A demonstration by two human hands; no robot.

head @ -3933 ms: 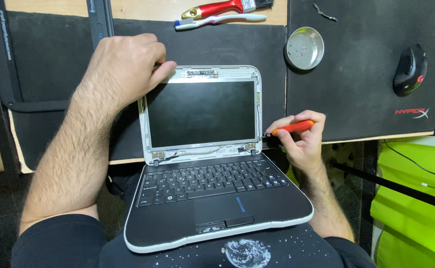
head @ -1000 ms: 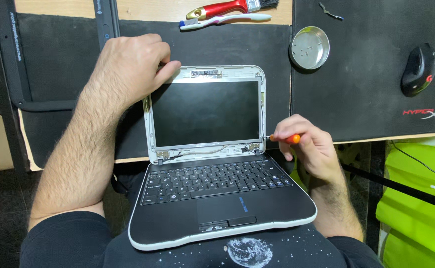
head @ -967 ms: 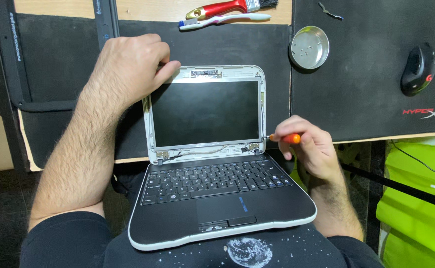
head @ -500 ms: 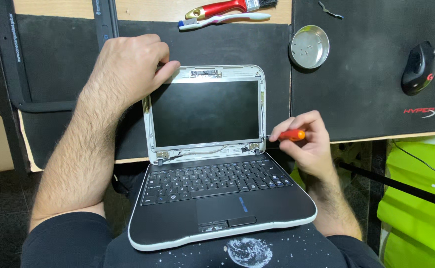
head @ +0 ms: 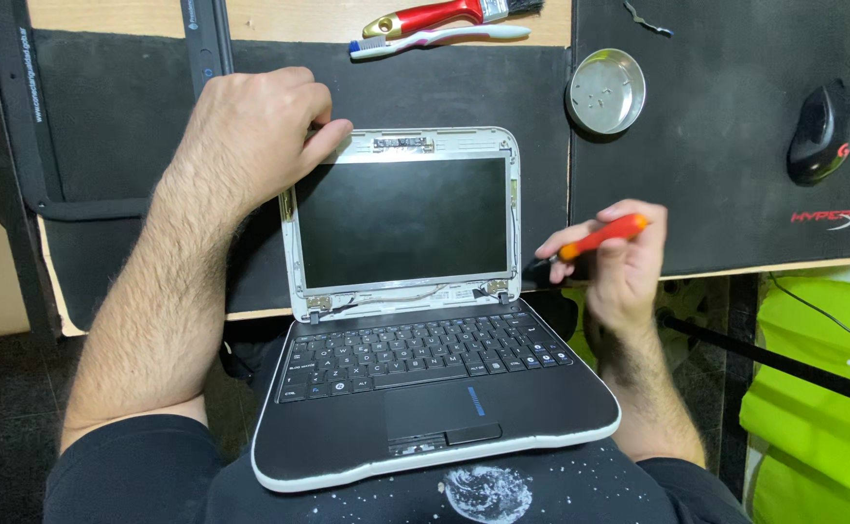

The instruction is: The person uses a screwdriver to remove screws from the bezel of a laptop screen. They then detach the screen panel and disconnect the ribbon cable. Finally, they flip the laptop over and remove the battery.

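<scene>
Head view: small laptop [head: 415, 388] open on the person's lap, screen bezel removed.
The left hand [head: 250, 126] grips the lid's top left corner, fingers curled together; the right hand [head: 619, 262] pinches an orange screwdriver [head: 595, 238] beside the lid's right edge. A metal dish [head: 606, 92] sits on the counter [head: 735, 175].

One laptop [head: 415, 320], one screwdriver [head: 595, 239], one metal dish [head: 606, 91], one mouse [head: 822, 132], one brush [head: 449, 15], one toothbrush [head: 439, 40], two hands.
</scene>
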